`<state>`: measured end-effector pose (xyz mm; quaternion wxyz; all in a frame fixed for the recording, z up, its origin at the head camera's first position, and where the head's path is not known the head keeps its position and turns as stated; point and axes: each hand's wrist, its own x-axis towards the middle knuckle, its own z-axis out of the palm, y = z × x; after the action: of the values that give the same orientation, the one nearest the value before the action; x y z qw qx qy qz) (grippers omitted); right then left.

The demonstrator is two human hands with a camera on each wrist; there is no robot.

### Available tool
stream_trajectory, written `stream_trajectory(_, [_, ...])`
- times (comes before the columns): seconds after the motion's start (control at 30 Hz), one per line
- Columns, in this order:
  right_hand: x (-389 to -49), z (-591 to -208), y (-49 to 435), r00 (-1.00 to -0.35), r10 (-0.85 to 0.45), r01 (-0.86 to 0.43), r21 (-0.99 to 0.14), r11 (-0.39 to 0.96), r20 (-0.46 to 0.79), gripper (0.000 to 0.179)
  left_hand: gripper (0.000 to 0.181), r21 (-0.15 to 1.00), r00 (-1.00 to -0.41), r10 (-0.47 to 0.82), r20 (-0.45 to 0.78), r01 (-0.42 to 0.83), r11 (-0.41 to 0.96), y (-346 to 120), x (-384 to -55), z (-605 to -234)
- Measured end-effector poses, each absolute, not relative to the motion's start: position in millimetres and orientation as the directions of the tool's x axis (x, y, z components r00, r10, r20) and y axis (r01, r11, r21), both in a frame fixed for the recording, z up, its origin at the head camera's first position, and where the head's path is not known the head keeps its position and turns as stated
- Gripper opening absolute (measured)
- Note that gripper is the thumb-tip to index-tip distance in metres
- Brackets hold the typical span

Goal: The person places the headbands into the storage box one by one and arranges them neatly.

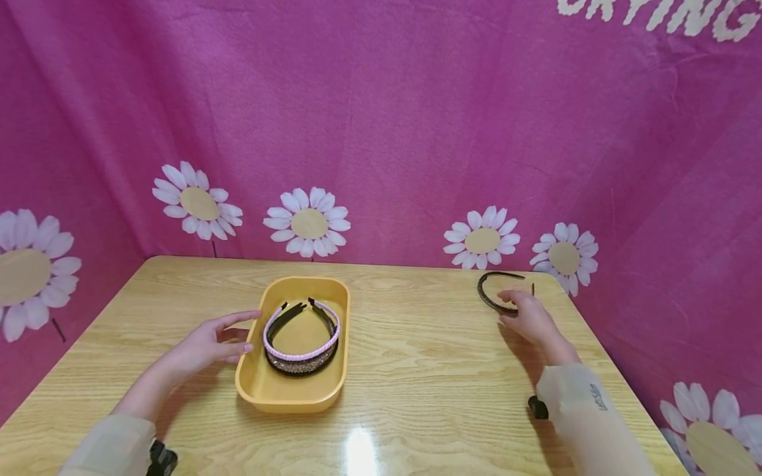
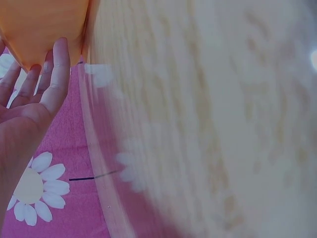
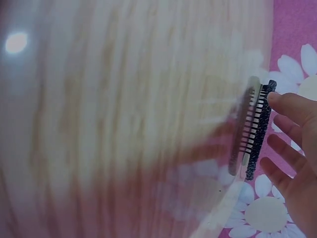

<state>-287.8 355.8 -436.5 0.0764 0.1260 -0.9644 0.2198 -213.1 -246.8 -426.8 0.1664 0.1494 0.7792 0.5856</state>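
A yellow plastic tray (image 1: pixel 250 380) stands left of the middle of the table. In it lie a pink braided headband (image 1: pixel 292 356) and, partly under it, a dark headband with a glittery band (image 1: pixel 297 367). My left hand (image 1: pixel 208 340) rests its spread fingertips against the tray's left wall; the left wrist view shows these fingers (image 2: pixel 60 64) fairly straight at the orange-looking tray side. At the back right, a dark toothed headband (image 3: pixel 257 134) lies on the table. My right hand (image 1: pixel 532 322) is over its near arm, the thumb tip right at the band and the other fingers spread.
The wooden table (image 1: pixel 417 350) runs back to a pink curtain (image 1: pixel 381 119) printed with white daisies, which also hangs at both sides. Between the tray and the dark headband stretches bare wood grain, with a bright light reflection near the front.
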Motion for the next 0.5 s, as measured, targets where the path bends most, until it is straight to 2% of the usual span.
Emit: stream_trajectory(0.5, [-292.4, -443.6, 361.0, -0.951, -0.242, -0.299, -0.367, 0.881, 0.194, 0.037, 0.067, 0.964, -0.895, 0.438, -0.078, 0.046, 0.264, -246.6, -213.0, -426.5])
